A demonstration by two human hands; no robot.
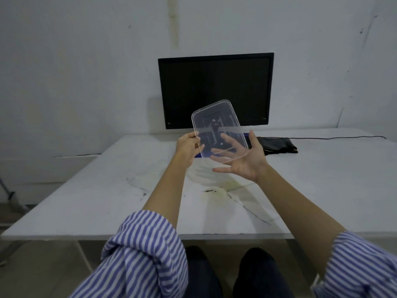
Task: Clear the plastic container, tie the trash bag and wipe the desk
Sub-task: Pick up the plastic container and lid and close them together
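Clear plastic lid is held up in the air above the worktop, in front of the lower part of the dark monitor. It is tilted, its far end higher than its near end; printed text shows through it but is too blurred to read.

Left hand: fingers pinched on the lid's left edge, grasping it.

Right hand: palm up, fingers spread and uncurled under the lid's near right corner, seen through the plastic. Thumb stands just beside the right edge. Supporting rather than clamping; cannot tell how firm the contact is.

Worktop is white, with a yellowish stain and dark scuffs in the near middle, below the hands. A see-through plastic container seems to sit on the worktop under the hands, outline faint.

Black bag lies flat at the far right of the worktop, near the monitor's base; a black cable runs off right behind it.

Both striped sleeves are rolled up.
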